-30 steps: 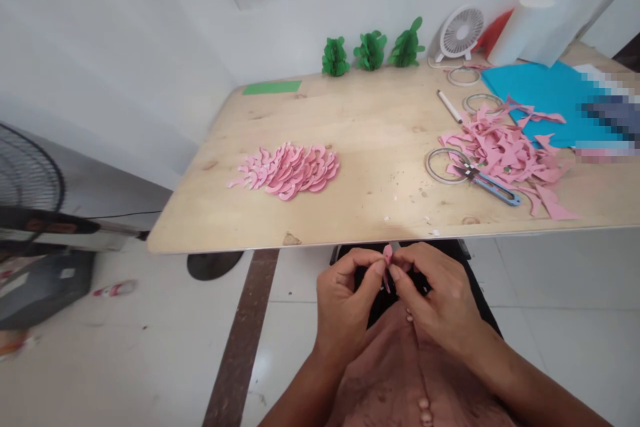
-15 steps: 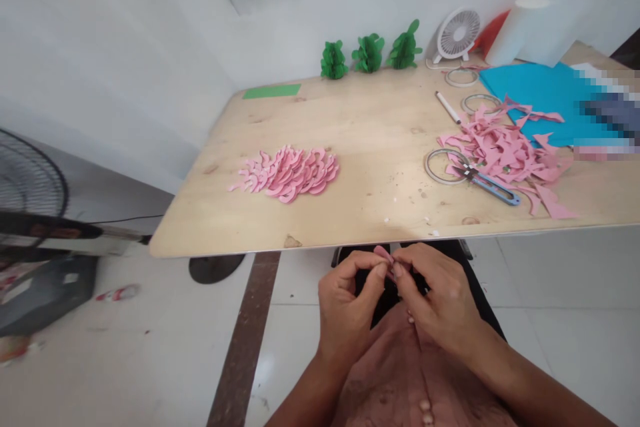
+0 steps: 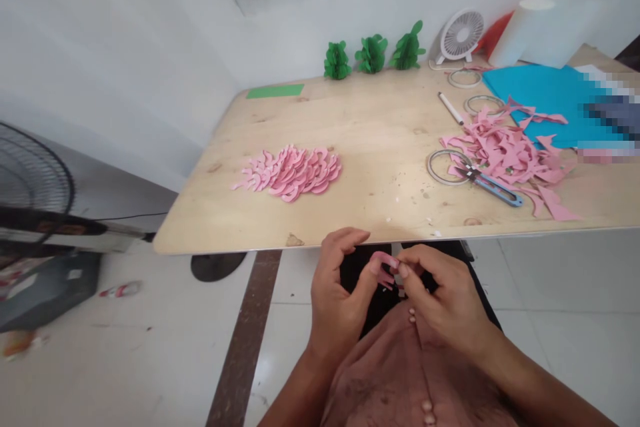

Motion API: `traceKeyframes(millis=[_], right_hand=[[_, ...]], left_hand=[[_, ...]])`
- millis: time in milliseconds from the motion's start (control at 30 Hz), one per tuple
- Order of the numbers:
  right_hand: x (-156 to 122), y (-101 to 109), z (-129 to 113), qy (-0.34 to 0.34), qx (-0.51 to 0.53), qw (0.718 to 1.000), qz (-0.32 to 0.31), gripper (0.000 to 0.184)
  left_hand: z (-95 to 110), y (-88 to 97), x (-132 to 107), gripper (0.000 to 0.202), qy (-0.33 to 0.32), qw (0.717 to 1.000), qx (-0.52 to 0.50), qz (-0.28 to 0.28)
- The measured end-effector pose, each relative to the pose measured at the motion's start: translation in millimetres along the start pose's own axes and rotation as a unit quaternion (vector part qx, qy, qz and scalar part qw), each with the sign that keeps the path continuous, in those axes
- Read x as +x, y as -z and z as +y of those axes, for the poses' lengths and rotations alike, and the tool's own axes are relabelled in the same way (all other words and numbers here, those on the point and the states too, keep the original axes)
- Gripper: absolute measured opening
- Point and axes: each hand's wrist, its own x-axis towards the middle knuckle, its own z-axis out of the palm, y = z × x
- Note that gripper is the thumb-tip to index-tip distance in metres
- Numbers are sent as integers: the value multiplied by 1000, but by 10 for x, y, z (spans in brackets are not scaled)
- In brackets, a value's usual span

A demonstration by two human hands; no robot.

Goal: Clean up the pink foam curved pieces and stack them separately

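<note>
My left hand (image 3: 337, 293) and my right hand (image 3: 443, 297) meet over my lap, just below the front edge of the wooden table (image 3: 380, 127). Both pinch a small curved pink paper piece (image 3: 383, 260) between thumb and fingertips. The left index finger is lifted above the piece. On the table ahead lies a pile of similar pink curved cut-outs (image 3: 290, 172).
A heap of pink paper scraps (image 3: 505, 153), a blue snipper (image 3: 493, 185), several tape rings (image 3: 443, 165), a marker (image 3: 450, 107), blue paper (image 3: 535, 90), a small white fan (image 3: 460, 35), three green paper plants (image 3: 371, 53) and a green sheet (image 3: 275, 90) lie on the table. A floor fan (image 3: 30, 200) stands at left.
My hands have shifted slightly; the left index finger has lifted and the pink piece now lies more level between the fingertips.
</note>
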Motion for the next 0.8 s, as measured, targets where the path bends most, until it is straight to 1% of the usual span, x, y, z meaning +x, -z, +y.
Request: traceKeyframes(millis=[33, 67, 133, 167, 233, 333, 467, 533, 667, 800], right_hand=[[2, 9, -5, -28, 20, 999, -14, 16], [4, 18, -9, -52, 37, 998, -26, 16], [6, 30, -11, -88, 64, 993, -41, 17], [6, 34, -8, -99, 78, 991, -46, 18], [4, 41, 6, -115, 117, 985, -56, 18], [5, 46, 30, -144, 201, 967, -58, 16], [25, 45, 23, -207, 336, 918, -41, 12], [36, 44, 15, -227, 382, 894, -49, 13], [36, 37, 29, -239, 425, 870, -74, 13], [23, 23, 58, -242, 453, 854, -79, 11]], left_hand=[[3, 21, 17, 23, 6, 999, -10, -33], [4, 36, 31, 20, 32, 996, -37, -78], [3, 49, 48, 11, 113, 979, -112, -128], [-2, 47, 51, 9, 145, 969, -143, -140], [-18, 36, 51, 9, 181, 955, -186, -141], [-46, 21, 50, 7, 207, 940, -233, -137], [-49, 11, 62, 7, 247, 913, -287, -155], [-38, 4, 70, 8, 259, 898, -314, -168], [-24, -19, 74, 10, 285, 864, -364, -197], [-20, -35, 75, 15, 308, 844, -383, -213]])
